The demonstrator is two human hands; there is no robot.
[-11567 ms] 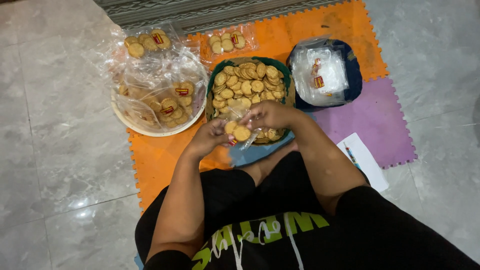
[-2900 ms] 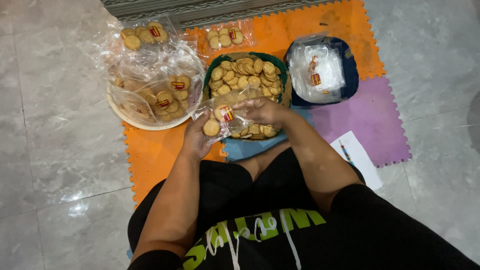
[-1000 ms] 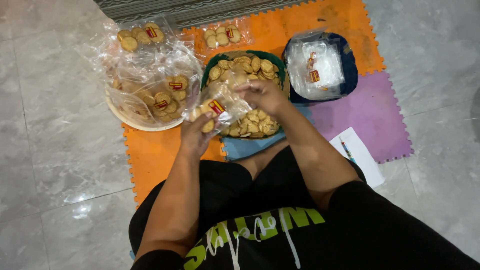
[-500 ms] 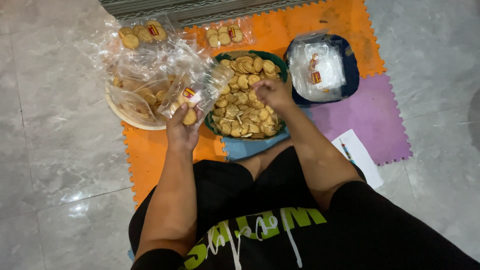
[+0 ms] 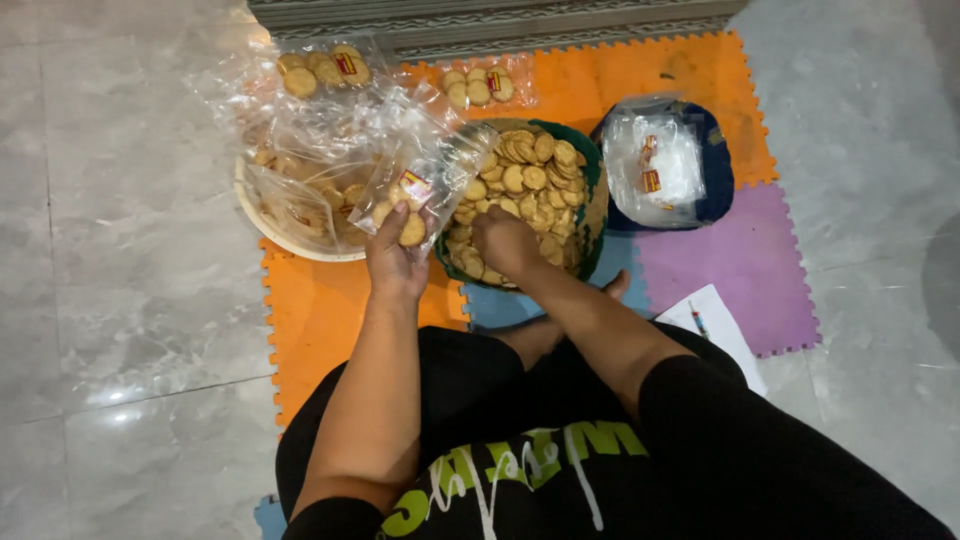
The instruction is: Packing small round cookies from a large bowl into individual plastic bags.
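We see the left hand [image 5: 397, 262] gripping a clear plastic bag of round tan biscuits [image 5: 418, 190], just left of the green bowl heaped with loose biscuits [image 5: 592, 190]. The right hand [image 5: 505, 240] rests inside that bowl. A cream bowl of filled bags [image 5: 262, 215] lies further left.

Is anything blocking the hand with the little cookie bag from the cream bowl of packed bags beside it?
Nothing visible. The left hand holds the clear bag of cookies right at the rim of the cream bowl; only other filled bags lie inside.
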